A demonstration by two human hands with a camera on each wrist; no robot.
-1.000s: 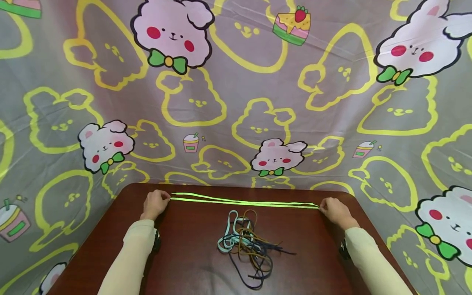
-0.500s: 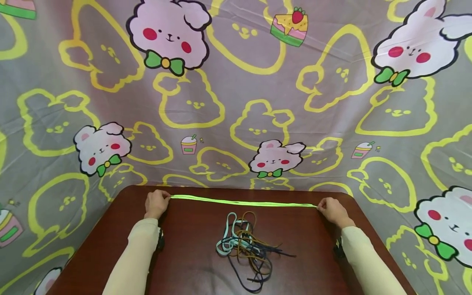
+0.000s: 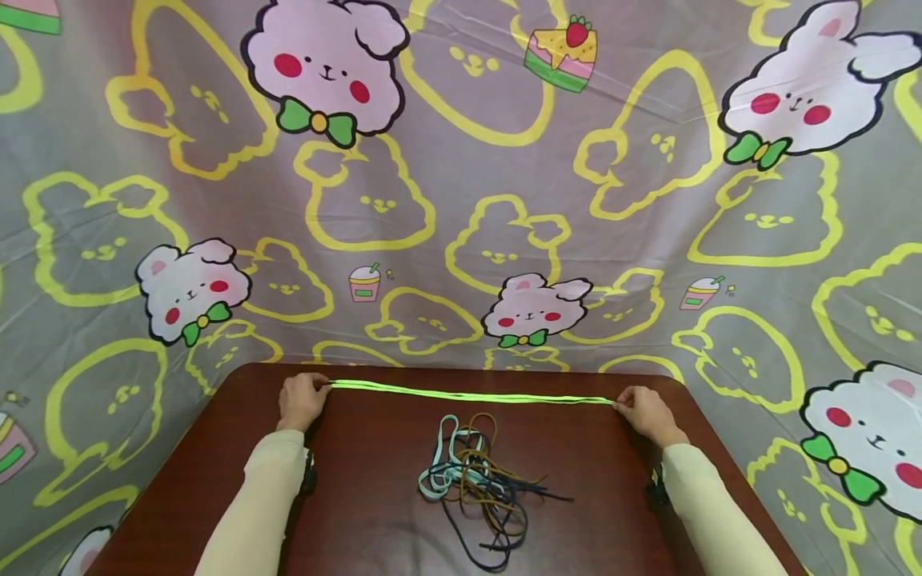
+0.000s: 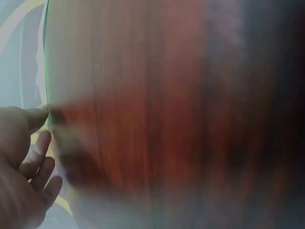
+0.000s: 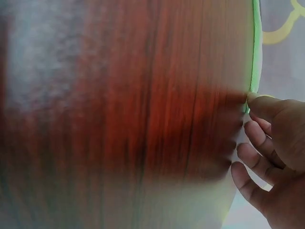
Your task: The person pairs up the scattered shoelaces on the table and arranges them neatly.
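A neon green shoelace (image 3: 461, 396), doubled into two strands lying close together, stretches across the far part of the table. My left hand (image 3: 300, 400) pinches its left end between thumb and forefinger. At the other end, my right hand (image 3: 648, 414) holds the lace in a thumb-and-finger pinch. In the right wrist view the green lace (image 5: 256, 47) runs up from the fingertips, the other fingers loosely bent. Only a thin green edge of the lace (image 4: 46, 71) shows in the left wrist view.
A tangled pile of laces lies mid-table, nearer than the green one: light blue (image 3: 432, 498), brown (image 3: 484, 414) and dark navy (image 3: 551, 490). The dark reddish wooden table (image 3: 374, 512) has rounded far corners. Behind it hangs a cartoon-print cloth (image 3: 432, 176).
The green lace's two strands, spread apart at the left a second ago, have come together into a narrow band. Both hands keep their pinch, nearly in place. The head view has shifted slightly.
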